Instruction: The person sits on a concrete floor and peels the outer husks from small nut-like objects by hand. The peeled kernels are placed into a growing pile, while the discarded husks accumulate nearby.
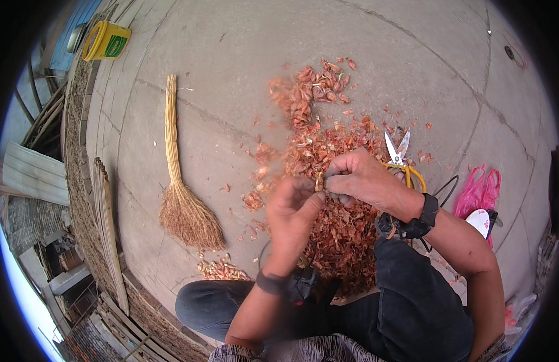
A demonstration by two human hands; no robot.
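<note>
Between my two hands is a small papery-skinned bulb (319, 182), which looks like a shallot. My left hand (292, 203) grips its lower side with thumb and fingers. From the right, my right hand (358, 178) pinches at it, fingertips close to the left thumb. Beneath both hands lies a heap of loose reddish-brown skins (345, 235). Whole reddish bulbs (327, 83) lie at the heap's far end. Paler peeled bulbs (223, 269) form a small pile beside my left knee. Yellow-handled scissors (397, 156) lie with blades spread, just beyond my right wrist.
A straw broom (173, 135) lies on the concrete at left. A yellow bucket (113, 41) is at the upper left, near a low edging with a wooden plank (108, 226). Pink plastic bags (476, 192) and a white object (478, 221) are at right.
</note>
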